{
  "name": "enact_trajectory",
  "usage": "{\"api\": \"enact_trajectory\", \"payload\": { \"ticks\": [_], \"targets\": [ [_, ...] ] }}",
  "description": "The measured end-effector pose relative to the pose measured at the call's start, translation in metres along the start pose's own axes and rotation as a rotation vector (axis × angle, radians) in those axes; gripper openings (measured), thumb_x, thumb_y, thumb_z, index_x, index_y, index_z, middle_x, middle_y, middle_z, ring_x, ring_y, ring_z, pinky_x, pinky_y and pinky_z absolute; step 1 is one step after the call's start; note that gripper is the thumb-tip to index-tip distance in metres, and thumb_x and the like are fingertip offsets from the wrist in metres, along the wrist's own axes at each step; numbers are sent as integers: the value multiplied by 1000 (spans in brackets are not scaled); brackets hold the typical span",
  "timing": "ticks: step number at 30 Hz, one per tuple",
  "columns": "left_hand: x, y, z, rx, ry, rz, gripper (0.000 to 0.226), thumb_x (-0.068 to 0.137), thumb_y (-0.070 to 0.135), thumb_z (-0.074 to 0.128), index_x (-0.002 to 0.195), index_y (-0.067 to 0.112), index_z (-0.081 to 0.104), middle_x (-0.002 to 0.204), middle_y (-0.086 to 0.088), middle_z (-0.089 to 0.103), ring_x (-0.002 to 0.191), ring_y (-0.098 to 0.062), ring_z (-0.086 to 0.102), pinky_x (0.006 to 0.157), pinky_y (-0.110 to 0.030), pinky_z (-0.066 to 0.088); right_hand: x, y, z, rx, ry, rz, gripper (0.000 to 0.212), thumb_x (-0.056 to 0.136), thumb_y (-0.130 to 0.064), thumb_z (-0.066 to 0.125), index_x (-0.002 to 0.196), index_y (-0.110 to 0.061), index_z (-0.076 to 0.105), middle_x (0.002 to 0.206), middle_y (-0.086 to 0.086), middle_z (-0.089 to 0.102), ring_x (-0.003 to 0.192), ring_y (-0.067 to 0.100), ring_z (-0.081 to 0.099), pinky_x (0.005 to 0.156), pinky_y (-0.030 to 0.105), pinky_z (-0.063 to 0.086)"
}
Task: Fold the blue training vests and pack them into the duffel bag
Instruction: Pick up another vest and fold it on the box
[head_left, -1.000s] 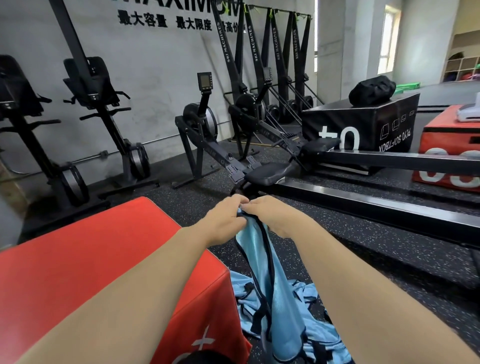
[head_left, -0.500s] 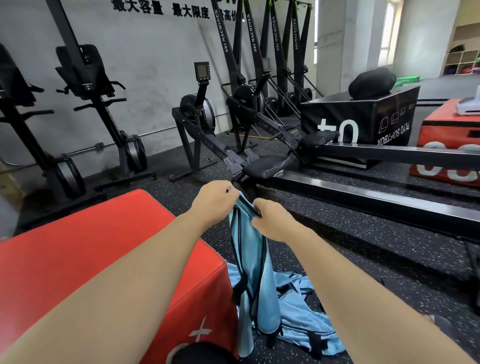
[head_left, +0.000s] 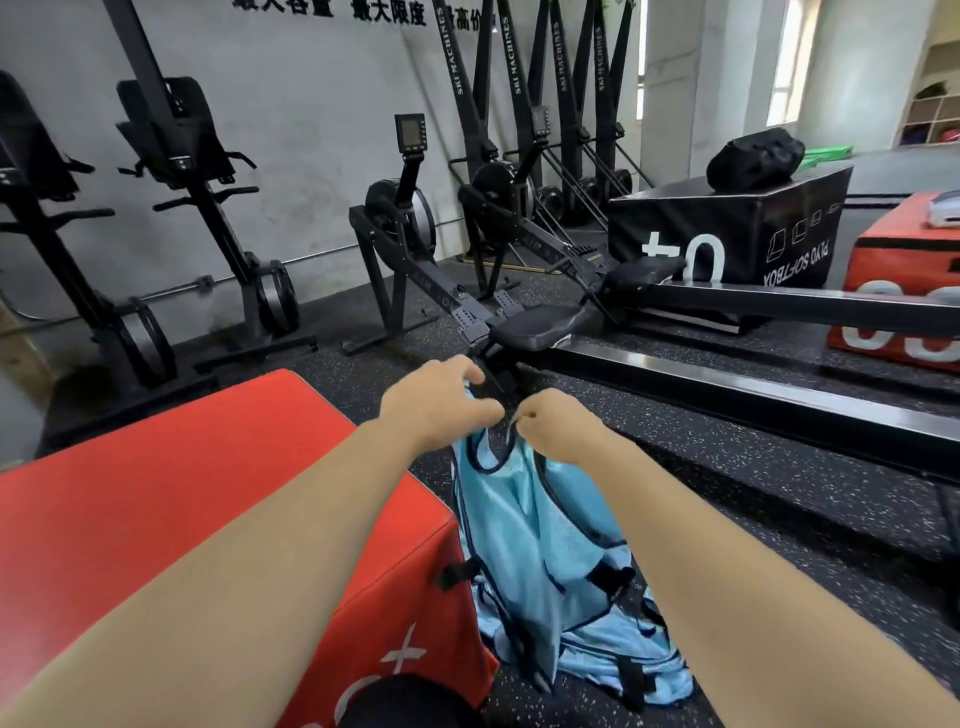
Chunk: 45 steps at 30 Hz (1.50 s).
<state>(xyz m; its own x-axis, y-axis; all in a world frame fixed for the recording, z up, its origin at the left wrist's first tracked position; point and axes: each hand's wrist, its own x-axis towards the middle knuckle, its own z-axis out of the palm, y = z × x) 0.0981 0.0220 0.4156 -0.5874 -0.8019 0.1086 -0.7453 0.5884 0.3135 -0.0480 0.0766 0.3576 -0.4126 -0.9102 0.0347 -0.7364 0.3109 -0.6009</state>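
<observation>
A light blue mesh vest (head_left: 530, 525) with dark trim hangs in front of me, lifted by its top edge. My left hand (head_left: 434, 405) pinches one shoulder strap and my right hand (head_left: 550, 423) pinches the other, close together. Its lower part trails onto more blue vests (head_left: 613, 654) heaped on the floor beside the red box. A black duffel bag (head_left: 756, 156) sits far off on top of a black plyo box (head_left: 727, 228) at the right.
A red soft box (head_left: 171, 493) stands just left of the vest. Rowing machines with long rails (head_left: 727, 395) cross the floor ahead. Black ski machines line the wall. Another red box (head_left: 904, 291) stands at far right. The floor is dark speckled rubber.
The vest has been raised and spread wider between my hands, which have moved slightly apart. Its body now hangs more open than one second ago.
</observation>
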Motion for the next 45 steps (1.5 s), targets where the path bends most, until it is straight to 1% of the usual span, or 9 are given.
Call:
{"api": "enact_trajectory", "payload": {
  "ticks": [7, 10, 14, 18, 22, 25, 29, 40, 45],
  "targets": [
    [8, 2, 25, -227, -186, 111, 63, 64, 37, 75, 122, 21, 58, 111, -1, 64, 100, -18, 60, 92, -38, 50, 0, -16, -12, 16, -23, -209, 11, 86, -9, 54, 79, -10, 62, 78, 7, 59, 73, 21, 55, 56, 27, 39],
    [9, 0, 25, -233, -212, 104, 27, 78, 18, 73, 99, 2, 67, 75, -5, 58, 63, -15, 45, 58, -25, 39, -1, -8, -11, -23, 14, -181, 10, 81, -21, 63, 91, -18, 63, 95, 2, 62, 89, 22, 58, 73, 32, 47],
    [8, -9, 21, -260, -94, 41, 20, 81, 11, 58, 75, 22, 73, 51, 11, 53, 54, -14, 46, 55, -24, 37, -8, -5, -5, -38, -28, -141, 13, 80, -27, 65, 90, -20, 60, 93, -3, 63, 88, 19, 58, 72, 30, 47],
    [5, -19, 8, -288, -24, 28, 20, 85, 12, 55, 76, 22, 70, 57, 8, 54, 58, -13, 47, 58, -25, 39, -22, 1, 5, 427, -84, -33, 20, 77, -23, 66, 85, -5, 67, 80, 2, 60, 74, 17, 53, 70, 31, 43],
    [5, -24, -2, -315, 12, 42, 24, 87, 11, 53, 73, 26, 67, 68, 0, 62, 63, -14, 48, 60, -26, 40, -35, 10, 23, 323, -234, 14, 16, 72, -19, 68, 68, -11, 55, 70, 3, 51, 67, 17, 45, 62, 27, 38],
    [1, -24, -9, -320, 35, 56, 22, 89, 9, 53, 78, 21, 68, 58, 9, 50, 55, -9, 42, 53, -23, 33, -33, 14, 33, 221, -268, 47, 49, 73, -21, 73, 117, -3, 61, 113, 12, 63, 103, 26, 61, 94, 38, 50],
    [-3, -32, -14, -311, 45, 33, 23, 89, 10, 51, 77, 20, 68, 58, 8, 50, 56, -12, 42, 53, -24, 34, -33, 20, 31, 144, -299, 115, 72, 75, -25, 74, 135, 3, 46, 134, 14, 54, 119, 28, 55, 101, 40, 46],
    [-3, -56, -20, -273, 136, -66, 22, 90, 11, 48, 94, 10, 69, 59, 4, 50, 55, -17, 45, 53, -24, 36, -36, 38, 10, 633, -182, 300, 19, 85, -2, 68, 84, -14, 54, 75, 7, 54, 64, 19, 49, 65, 28, 48],
    [-7, -61, -20, -267, 100, -80, 18, 90, 12, 50, 89, 13, 68, 62, 6, 52, 62, -19, 47, 56, -25, 38, -27, 31, 7, 775, 65, 244, 18, 87, -1, 64, 74, -12, 57, 86, 15, 59, 78, 23, 53, 56, 25, 41]
  ]
}}
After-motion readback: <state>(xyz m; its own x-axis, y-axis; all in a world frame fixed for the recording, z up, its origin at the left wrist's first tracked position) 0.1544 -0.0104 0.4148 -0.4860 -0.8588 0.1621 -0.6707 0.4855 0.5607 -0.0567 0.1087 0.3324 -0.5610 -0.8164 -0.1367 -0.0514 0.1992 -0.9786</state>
